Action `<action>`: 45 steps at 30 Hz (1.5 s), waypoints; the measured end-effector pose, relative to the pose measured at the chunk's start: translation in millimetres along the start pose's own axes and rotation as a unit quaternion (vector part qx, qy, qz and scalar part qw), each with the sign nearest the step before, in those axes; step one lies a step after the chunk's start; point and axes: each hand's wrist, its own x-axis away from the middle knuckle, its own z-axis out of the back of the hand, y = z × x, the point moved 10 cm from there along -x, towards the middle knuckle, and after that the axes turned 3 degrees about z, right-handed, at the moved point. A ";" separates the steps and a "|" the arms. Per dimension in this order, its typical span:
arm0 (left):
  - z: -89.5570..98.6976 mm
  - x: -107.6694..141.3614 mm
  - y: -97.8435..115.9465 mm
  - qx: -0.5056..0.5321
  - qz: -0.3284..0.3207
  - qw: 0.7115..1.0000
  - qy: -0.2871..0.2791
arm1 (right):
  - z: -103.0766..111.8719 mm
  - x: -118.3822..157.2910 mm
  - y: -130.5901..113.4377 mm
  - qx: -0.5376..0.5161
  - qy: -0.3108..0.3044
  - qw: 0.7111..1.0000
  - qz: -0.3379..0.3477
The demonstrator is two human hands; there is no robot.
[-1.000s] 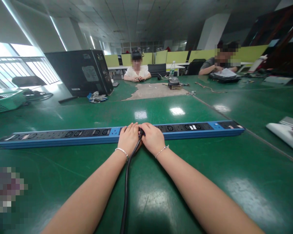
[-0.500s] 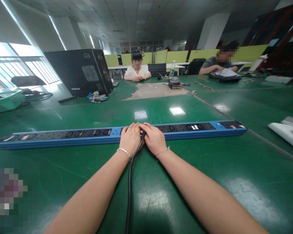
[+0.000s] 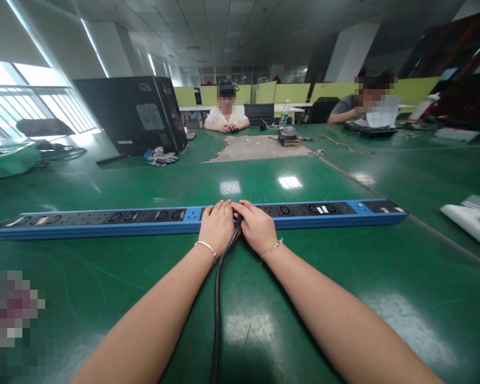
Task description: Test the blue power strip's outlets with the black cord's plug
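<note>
A long blue power strip (image 3: 104,230) with black sockets lies across the green table. My left hand (image 3: 217,228) rests on its middle, fingers bent together over the top face. Beside it, touching at the fingertips, my right hand (image 3: 256,226) is closed around the end of a black cable (image 3: 217,298). The cable runs from between the hands down toward the near edge of the view. Whatever sits at the cable's end is hidden under the fingers, and so is what the left fingers may grip.
A black computer case (image 3: 138,114) and gloves (image 3: 160,156) stand beyond the strip at left, near a green basket (image 3: 16,160). A white device (image 3: 472,218) lies at right. Two people sit across the table, by a bottle (image 3: 285,113) and a small device (image 3: 287,134).
The view has shifted slightly, while both hands keep their place at the strip's middle. Across the table at right, a person has lifted a white sheet and raised a hand toward the head.
</note>
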 end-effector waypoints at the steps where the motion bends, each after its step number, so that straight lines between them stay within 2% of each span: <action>1: 0.4 -0.1 0.0 0.002 0.003 1.000 -0.003 | 7.0 -1.7 -3.1 0.006 0.012 1.000 0.010; 4: 2.0 -0.2 0.4 0.010 0.008 1.000 -0.006 | 35.1 -7.0 -10.1 0.010 0.073 0.996 0.049; 6: 1.9 -0.2 0.1 0.015 0.008 1.000 -0.007 | 51.6 -8.5 -0.5 -0.003 0.111 0.993 0.044; 9: -0.7 -0.4 -1.2 0.019 0.007 1.000 -0.013 | 69.7 -2.9 43.6 -0.020 0.151 0.988 -0.038; 12: -2.7 -0.8 -2.1 0.022 0.005 1.000 -0.017 | 89.0 18.6 101.1 -0.035 0.196 0.968 -0.155; 14: -3.0 -1.0 -2.2 0.023 0.005 1.000 -0.016 | 95.4 33.9 128.6 -0.047 0.189 0.960 -0.200; 17: -1.6 -0.9 -1.3 0.024 0.002 1.000 -0.011 | 96.3 50.2 146.9 -0.064 0.150 0.963 -0.213; 21: 0.2 -0.5 -0.9 0.026 0.000 1.000 -0.009 | 93.3 58.4 148.3 -0.054 0.128 0.971 -0.197; 31: -1.6 -0.6 -1.9 0.027 -0.004 1.000 -0.007 | 92.4 55.5 146.4 -0.002 0.111 0.979 -0.172; 37: -1.8 -1.3 -1.3 0.024 -0.004 1.000 -0.008 | 84.1 51.9 134.7 0.052 0.066 0.984 -0.156; 45: -0.6 0.1 -1.3 0.026 -0.005 1.000 -0.002 | 80.3 57.8 120.1 0.074 0.058 0.990 -0.105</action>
